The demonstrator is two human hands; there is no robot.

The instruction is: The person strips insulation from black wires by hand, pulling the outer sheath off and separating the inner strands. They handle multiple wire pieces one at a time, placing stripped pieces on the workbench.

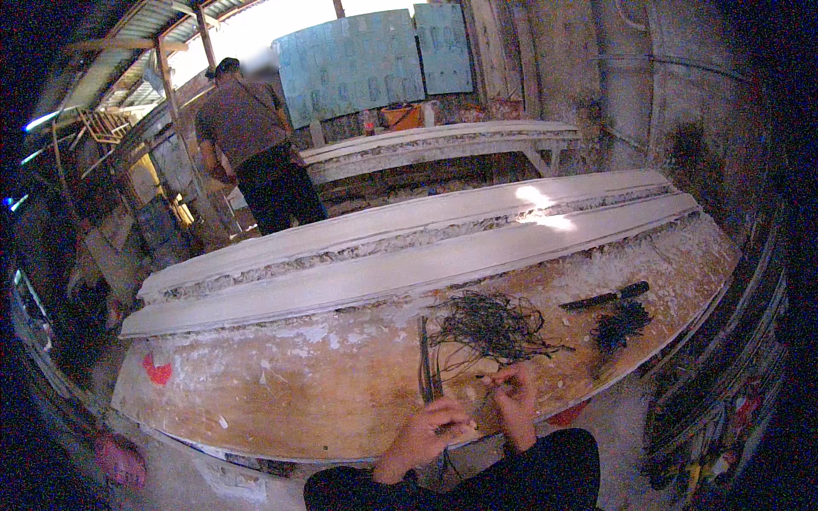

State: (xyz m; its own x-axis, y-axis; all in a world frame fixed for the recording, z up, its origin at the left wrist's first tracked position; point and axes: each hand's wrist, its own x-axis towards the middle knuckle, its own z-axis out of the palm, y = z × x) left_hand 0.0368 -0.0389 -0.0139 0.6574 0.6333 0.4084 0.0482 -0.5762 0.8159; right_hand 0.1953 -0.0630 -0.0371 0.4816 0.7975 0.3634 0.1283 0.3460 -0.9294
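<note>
My left hand [431, 427] is closed over the near edge of the wooden table, fingers curled around something too small to make out. Beside it a bundle of straight dark strips [423, 358] lies lengthwise, and thin dark ends hang below the hand. To its right, my right hand [514, 397] is raised slightly with its fingertips pinched; a thin dark strand [484, 377] seems to poke out from them. Just beyond both hands spreads a loose tangle of dark cords [492, 327]. Farther right are a black-handled knife [607, 296] and a heap of short black pieces [620, 327].
Long white plaster-like mouldings [409, 271] run across the far half of the wooden tabletop [281, 409]. A red piece [157, 369] lies at its left end. Beyond, a person [251, 140] stands with their back turned, near another white bench [443, 145]. Clutter [711, 434] fills the lower right.
</note>
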